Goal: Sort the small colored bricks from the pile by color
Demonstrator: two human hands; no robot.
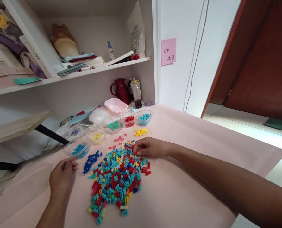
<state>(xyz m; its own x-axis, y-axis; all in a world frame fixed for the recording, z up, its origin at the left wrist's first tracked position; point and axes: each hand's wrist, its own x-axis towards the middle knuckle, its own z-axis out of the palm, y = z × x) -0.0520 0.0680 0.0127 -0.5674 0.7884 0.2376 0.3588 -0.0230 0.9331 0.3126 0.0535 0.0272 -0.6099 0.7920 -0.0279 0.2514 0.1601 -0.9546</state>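
A heap of small building bricks in many colours lies on the pink tabletop. At its upper right edge my right hand has thumb and fingers pinched together, with a bit of a red brick showing at the tips. My left hand rests left of the heap with its fingers curled in; whatever they hold, if anything, is hidden. Close to it are dark blue bricks on a clear lid and a clear tub of light blue bricks.
Behind the heap stand clear tubs of green bricks, red bricks and turquoise bricks. Yellow bricks and pink bricks lie nearby. Farther back are a pink basin, a dark red jug and a bottle.
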